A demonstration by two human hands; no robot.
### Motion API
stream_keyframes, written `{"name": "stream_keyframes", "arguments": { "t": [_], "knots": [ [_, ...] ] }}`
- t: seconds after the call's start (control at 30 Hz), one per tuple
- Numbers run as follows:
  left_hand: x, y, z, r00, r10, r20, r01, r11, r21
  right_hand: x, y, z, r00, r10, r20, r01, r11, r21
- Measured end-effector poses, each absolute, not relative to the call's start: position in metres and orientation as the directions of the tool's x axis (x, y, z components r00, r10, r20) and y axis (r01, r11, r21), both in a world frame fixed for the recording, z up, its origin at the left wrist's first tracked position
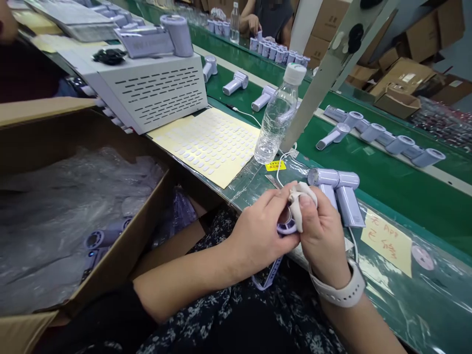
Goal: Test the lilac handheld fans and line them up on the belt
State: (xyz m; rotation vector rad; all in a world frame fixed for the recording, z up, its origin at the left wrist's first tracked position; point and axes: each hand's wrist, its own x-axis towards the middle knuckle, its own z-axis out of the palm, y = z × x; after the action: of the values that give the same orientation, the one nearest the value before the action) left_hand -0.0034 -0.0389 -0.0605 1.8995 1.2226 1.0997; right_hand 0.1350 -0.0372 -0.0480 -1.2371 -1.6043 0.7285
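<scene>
My left hand (258, 228) is wrapped round a lavender handheld fan (287, 228), whose round vented end faces up between my hands. Part of its handle shows below my fingers, above my lap. My right hand (326, 241), with a white watch strap on the wrist, pinches a crumpled white cloth (303, 192) against the fan's rim. The fingers cover much of the fan. Just beyond my right hand, two similar lavender fans (350, 199) lie side by side on the green bench. A white cable (280, 169) runs down behind my hands.
A plastic bottle (278, 118) stands by a metal post (324, 73). Left of it are a label sheet (217, 145) and a vented metal box (162, 91). An open carton (143, 216) holds plastic bags. More fans (372, 132) lie along the green belt; another person (273, 19) sits across.
</scene>
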Motion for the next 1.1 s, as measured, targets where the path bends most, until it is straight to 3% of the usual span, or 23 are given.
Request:
{"name": "stream_keyframes", "arguments": {
  "t": [0.23, 0.43, 0.6, 0.7, 0.87, 0.93, 1.03, 1.1],
  "knots": [
    [-0.012, -0.031, -0.059, 0.273, 0.92, 0.281, 0.362, -0.369, 0.856, 0.147, -0.037, -0.049, -0.269, 0.915, 0.301, 0.456, 0.396, -0.797],
    [-0.012, -0.033, -0.059, 0.283, 0.935, 0.213, 0.474, -0.33, 0.816, 0.134, -0.035, -0.055, -0.094, 0.931, 0.352, 0.572, 0.339, -0.747],
    [-0.016, -0.033, -0.063, 0.315, 0.927, 0.205, 0.505, -0.347, 0.79, 0.133, -0.013, -0.043, -0.158, 0.934, 0.32, 0.719, 0.331, -0.611],
    [-0.023, -0.031, -0.062, 0.317, 0.922, 0.222, 0.453, -0.352, 0.819, 0.136, -0.004, -0.028, -0.167, 0.924, 0.346, 0.787, 0.336, -0.517],
    [-0.034, -0.031, -0.054, 0.312, 0.916, 0.252, 0.401, -0.367, 0.839, 0.147, 0.015, -0.011, 0.023, 0.929, 0.37, 0.751, 0.228, -0.62],
    [-0.038, -0.03, -0.053, 0.295, 0.921, 0.253, 0.373, -0.355, 0.857, 0.153, 0.025, -0.014, 0.019, 0.93, 0.366, 0.779, 0.216, -0.589],
    [-0.043, -0.029, -0.055, 0.265, 0.931, 0.25, 0.218, -0.31, 0.925, 0.16, 0.027, -0.022, -0.005, 0.898, 0.44, 0.848, 0.237, -0.474],
    [-0.045, -0.027, -0.057, 0.26, 0.942, 0.215, 0.033, -0.231, 0.972, 0.163, 0.013, -0.027, -0.006, 0.885, 0.466, 0.824, 0.268, -0.5]
  ]
}}
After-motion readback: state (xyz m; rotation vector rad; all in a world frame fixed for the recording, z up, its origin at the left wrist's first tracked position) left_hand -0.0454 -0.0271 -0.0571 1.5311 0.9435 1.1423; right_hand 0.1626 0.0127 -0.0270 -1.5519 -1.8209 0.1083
